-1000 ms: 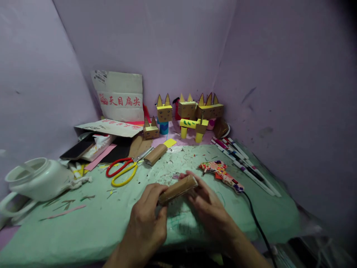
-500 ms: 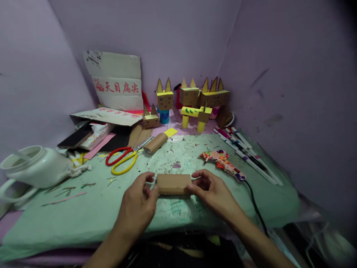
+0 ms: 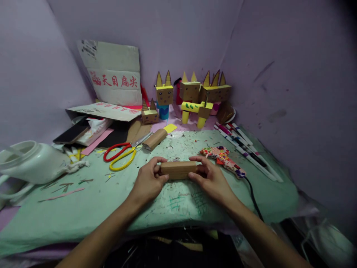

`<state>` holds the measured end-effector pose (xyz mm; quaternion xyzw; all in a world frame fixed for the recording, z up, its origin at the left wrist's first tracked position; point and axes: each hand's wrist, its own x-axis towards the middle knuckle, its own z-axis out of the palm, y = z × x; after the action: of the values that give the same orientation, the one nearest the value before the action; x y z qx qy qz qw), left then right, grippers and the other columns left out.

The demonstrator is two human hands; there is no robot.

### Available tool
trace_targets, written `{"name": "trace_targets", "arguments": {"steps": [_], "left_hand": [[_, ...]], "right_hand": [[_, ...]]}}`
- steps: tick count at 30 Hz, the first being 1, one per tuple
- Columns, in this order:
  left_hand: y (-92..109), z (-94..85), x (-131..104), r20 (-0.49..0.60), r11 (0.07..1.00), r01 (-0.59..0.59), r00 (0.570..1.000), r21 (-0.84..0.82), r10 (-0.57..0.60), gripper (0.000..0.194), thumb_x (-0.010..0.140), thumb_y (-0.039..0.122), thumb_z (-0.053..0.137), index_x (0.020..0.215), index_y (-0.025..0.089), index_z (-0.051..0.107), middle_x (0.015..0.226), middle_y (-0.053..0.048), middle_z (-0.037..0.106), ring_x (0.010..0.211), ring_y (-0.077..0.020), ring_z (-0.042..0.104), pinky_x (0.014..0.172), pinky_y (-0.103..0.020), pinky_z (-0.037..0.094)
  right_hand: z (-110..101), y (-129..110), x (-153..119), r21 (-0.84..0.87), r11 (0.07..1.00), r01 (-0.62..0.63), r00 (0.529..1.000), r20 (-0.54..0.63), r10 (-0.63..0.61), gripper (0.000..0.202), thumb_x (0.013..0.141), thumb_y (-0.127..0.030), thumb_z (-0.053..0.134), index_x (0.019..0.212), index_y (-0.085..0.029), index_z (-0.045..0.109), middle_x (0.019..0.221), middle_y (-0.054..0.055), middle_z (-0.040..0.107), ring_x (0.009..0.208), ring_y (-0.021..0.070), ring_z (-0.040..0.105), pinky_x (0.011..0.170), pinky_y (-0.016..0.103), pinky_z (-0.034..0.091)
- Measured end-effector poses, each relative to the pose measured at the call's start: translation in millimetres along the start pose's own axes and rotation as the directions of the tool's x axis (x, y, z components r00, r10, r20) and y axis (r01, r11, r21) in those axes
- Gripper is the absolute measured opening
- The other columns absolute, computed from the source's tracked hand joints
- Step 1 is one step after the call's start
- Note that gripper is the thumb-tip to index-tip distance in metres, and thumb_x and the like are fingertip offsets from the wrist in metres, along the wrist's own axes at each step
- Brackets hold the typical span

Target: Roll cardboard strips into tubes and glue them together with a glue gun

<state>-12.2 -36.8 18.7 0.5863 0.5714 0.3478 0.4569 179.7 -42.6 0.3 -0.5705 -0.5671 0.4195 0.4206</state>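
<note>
A small brown cardboard box [image 3: 178, 170] is held level between my two hands, just above or on the green tabletop cover. My left hand [image 3: 149, 178] grips its left end, thumb on the front and fingers behind. At the right end my right hand [image 3: 210, 178] closes round the box the same way. Beyond and to the left lies a brown cardboard tube [image 3: 155, 139], beside scissors [image 3: 122, 154] with one red and one yellow handle. A glue gun [image 3: 223, 160] wrapped in floral pattern rests past my right hand.
Cardboard animal figures [image 3: 192, 96] with pointed ears stand along the back wall. Several markers [image 3: 248, 152] lie at right. A white pitcher [image 3: 41, 163] sits at left, near a printed cardboard sheet [image 3: 111, 74]. The glue gun's black cord [image 3: 253, 199] runs over the front edge.
The box has moved slightly away from me and tilted, so its front face shows more. My left hand has closed on its left end, where it was looser before.
</note>
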Motion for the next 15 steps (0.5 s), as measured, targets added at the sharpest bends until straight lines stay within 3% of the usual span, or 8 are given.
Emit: {"name": "trace_targets", "arguments": {"steps": [5,15], "left_hand": [[-1.2,1.4,7.8,0.028,0.997,0.029,0.999,0.076,-0.031,0.03,0.064,0.017,0.06,0.093,0.018,0.052,0.063,0.002,0.063,0.059,-0.0146,0.057,0.053,-0.023,0.04],[3.8,1.2,19.7,-0.036,0.949,-0.001,0.999,0.314,0.013,0.021,0.062,0.015,0.061,0.081,0.02,0.055,0.056,0.004,0.057,0.057,-0.0158,0.054,0.054,-0.025,0.037]], "right_hand": [[0.9,14.0,8.6,-0.066,0.998,0.004,1.0,0.014,-0.003,0.038,0.067,-0.014,0.066,0.103,-0.026,0.06,0.07,-0.002,0.07,0.07,0.0195,0.065,0.064,0.031,0.047],[2.7,9.5,24.4,-0.253,0.967,0.022,0.999,0.039,-0.013,0.035,0.069,-0.009,0.068,0.103,-0.019,0.062,0.072,0.002,0.07,0.07,0.0198,0.066,0.067,0.033,0.049]]}}
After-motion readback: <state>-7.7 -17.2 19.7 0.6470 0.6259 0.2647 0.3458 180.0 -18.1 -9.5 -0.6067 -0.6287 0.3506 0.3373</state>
